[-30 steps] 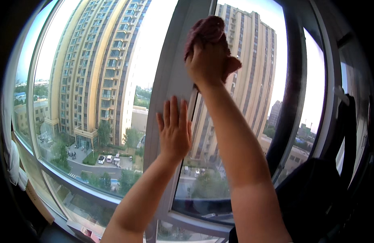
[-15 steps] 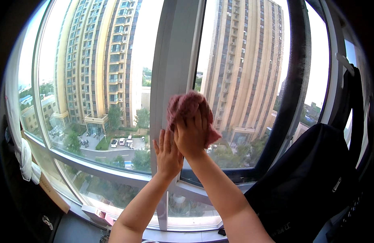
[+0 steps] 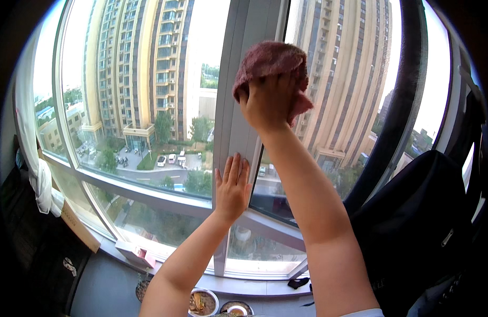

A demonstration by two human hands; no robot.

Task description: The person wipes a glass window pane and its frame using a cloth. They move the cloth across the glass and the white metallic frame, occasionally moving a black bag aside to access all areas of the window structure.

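- Right hand [image 3: 268, 105] grips a fuzzy mauve cloth [image 3: 270, 59] against the pale-grey upright window post [image 3: 241, 136].
- Left hand [image 3: 232, 198], empty, lies flat below.
- White fabric curtain [image 3: 42, 194] at left, grey floor [image 3: 106, 282] beneath.

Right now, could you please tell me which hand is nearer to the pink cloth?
Right. The right hand holds the cloth; the left hand rests on the window frame below it.

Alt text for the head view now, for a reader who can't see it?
A person's right hand holds a pink cloth against an upright window frame, the left hand flat against it lower down. Tall buildings stand outside; a black fabric item is at right.
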